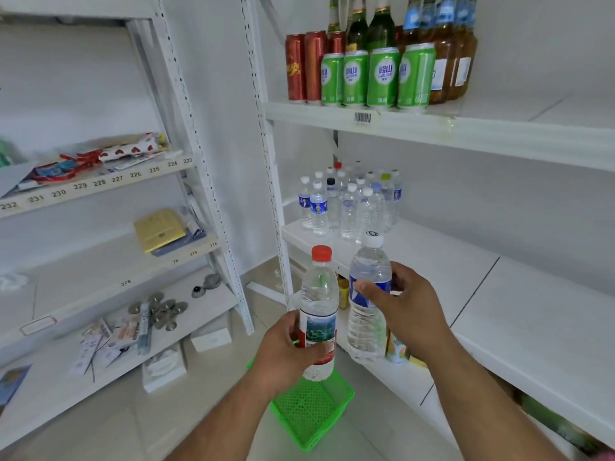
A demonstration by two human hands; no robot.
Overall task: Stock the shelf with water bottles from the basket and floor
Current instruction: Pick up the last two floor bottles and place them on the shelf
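Observation:
My left hand point(286, 344) grips a clear water bottle with a red cap and red label point(318, 294), held upright. My right hand point(406, 307) grips a second water bottle with a white cap and blue label point(367, 314), also upright, just right of the first. Both bottles hang in front of the white middle shelf point(466, 294). At the back left of that shelf stand several water bottles point(349, 201). Below my hands a green plastic basket point(312, 414) sits on the floor; the part I see holds nothing.
The upper shelf point(432, 128) carries green and red cans point(376, 78) and glass bottles. A second white rack point(100, 261) at the left holds packets, a gold box and small metal parts. Small cartons show on the low shelf behind my right hand. White boxes lie on the tiled floor.

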